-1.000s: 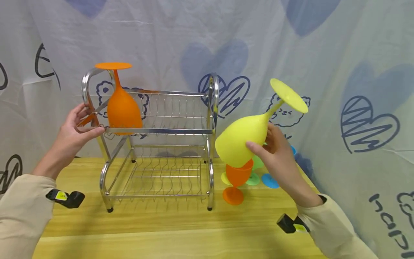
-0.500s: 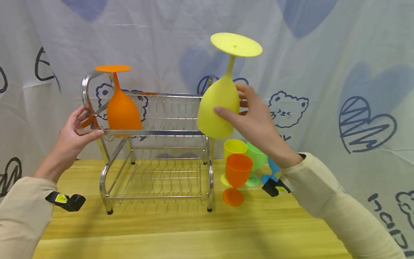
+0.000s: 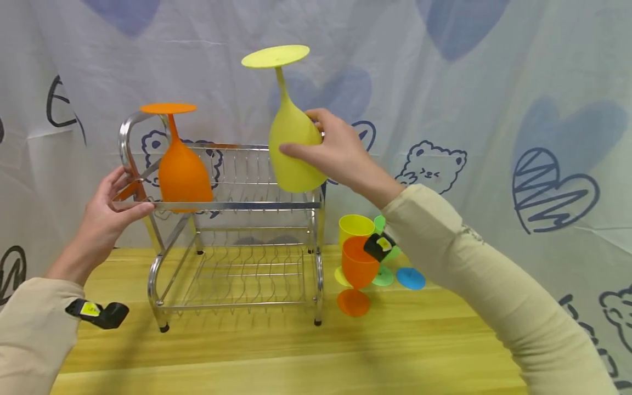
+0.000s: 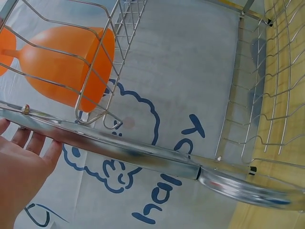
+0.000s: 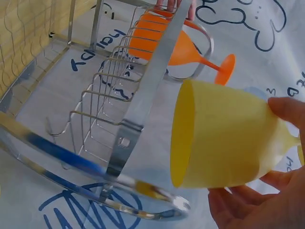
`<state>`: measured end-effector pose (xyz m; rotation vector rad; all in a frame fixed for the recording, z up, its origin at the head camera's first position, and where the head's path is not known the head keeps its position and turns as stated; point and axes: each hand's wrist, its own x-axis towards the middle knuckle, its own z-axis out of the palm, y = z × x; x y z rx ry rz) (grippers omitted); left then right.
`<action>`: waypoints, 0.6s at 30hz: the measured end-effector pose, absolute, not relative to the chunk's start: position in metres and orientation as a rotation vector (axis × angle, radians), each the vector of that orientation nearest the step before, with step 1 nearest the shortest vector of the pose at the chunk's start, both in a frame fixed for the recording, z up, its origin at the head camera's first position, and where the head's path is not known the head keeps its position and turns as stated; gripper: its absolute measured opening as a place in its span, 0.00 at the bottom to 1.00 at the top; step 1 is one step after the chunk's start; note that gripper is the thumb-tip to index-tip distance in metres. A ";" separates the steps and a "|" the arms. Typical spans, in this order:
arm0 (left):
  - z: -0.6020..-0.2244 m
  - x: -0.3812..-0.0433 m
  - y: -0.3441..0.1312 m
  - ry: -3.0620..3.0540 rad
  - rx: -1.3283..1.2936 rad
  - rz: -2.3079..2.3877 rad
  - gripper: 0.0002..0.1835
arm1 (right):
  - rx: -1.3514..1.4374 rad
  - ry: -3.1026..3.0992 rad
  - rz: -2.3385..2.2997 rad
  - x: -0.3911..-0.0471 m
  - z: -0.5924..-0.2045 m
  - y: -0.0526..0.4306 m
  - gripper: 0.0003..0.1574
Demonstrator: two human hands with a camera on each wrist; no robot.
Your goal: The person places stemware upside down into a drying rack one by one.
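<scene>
In the head view my right hand (image 3: pixel 340 151) grips the bowl of a yellow goblet (image 3: pixel 293 145), which hangs upside down, slightly tilted, over the right part of the rack's upper tier. Its round base points up; the right wrist view shows its mouth apart from the wires. My left hand (image 3: pixel 106 219) holds the left end of the two-tier metal dish rack (image 3: pixel 247 206), thumb on the front rail. Beside that hand, an orange goblet (image 3: pixel 184 173) stands upside down in the upper tier. The left wrist view shows its bowl (image 4: pixel 62 62) behind the wires.
Right of the rack, several goblets stand upright on the wooden table: an orange goblet (image 3: pixel 359 263) in front, a yellow goblet (image 3: pixel 355 224) behind it, a green goblet (image 3: pixel 382 276) and a blue base (image 3: pixel 411 278). My right forearm partly covers them. A printed cloth (image 3: pixel 237 33) hangs behind.
My right hand has carried the yellow goblet up and left from above the standing goblets to over the rack, turning it from tilted to nearly upside down. The left hand stays on the rack.
</scene>
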<state>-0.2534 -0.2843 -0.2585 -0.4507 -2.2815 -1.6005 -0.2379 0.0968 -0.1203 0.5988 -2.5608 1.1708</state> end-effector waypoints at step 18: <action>-0.262 -0.253 -0.286 -2.265 -0.437 -1.604 0.43 | 0.506 -2.573 1.363 -0.281 -0.127 0.038 0.43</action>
